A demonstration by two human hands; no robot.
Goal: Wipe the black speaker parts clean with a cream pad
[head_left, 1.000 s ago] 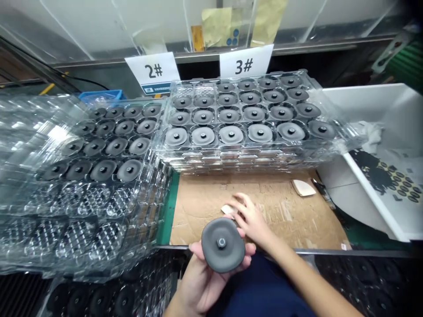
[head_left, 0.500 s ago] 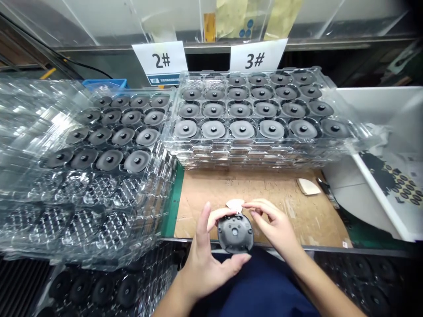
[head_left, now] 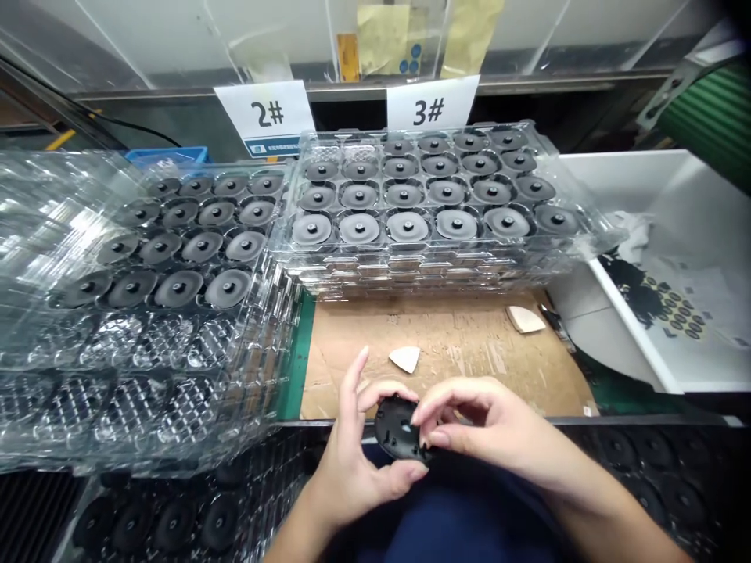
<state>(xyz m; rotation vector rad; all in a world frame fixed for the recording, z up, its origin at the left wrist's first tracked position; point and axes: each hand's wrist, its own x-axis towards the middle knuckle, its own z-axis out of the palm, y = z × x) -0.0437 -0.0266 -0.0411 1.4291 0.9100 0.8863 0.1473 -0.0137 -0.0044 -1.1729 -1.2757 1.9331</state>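
My left hand [head_left: 367, 450] holds a rounded black plastic cover [head_left: 397, 428] by its rim, thumb below and fingers above. The cover is tilted, and small studs and a central hole show on its inner face. My right hand [head_left: 486, 426] has its fingertips pinched together at the cover's right side, over the inner face. Whatever may be between those fingertips is hidden. Just beyond my hands, a white wedge-shaped piece [head_left: 404, 359] lies on the cardboard sheet [head_left: 463, 352].
Clear trays of black covers stand stacked at the back [head_left: 411, 227] and left [head_left: 228, 289]. Another pale wedge [head_left: 526, 319] lies to the right, near a dark tool [head_left: 555, 324]. A white bin [head_left: 639, 336] holds small black pieces. More covers [head_left: 176, 524] sit low at left.
My right hand has come from beside the white wedge down to the cover's right side. The cover has tilted in my left hand. The whole view has shifted slightly.
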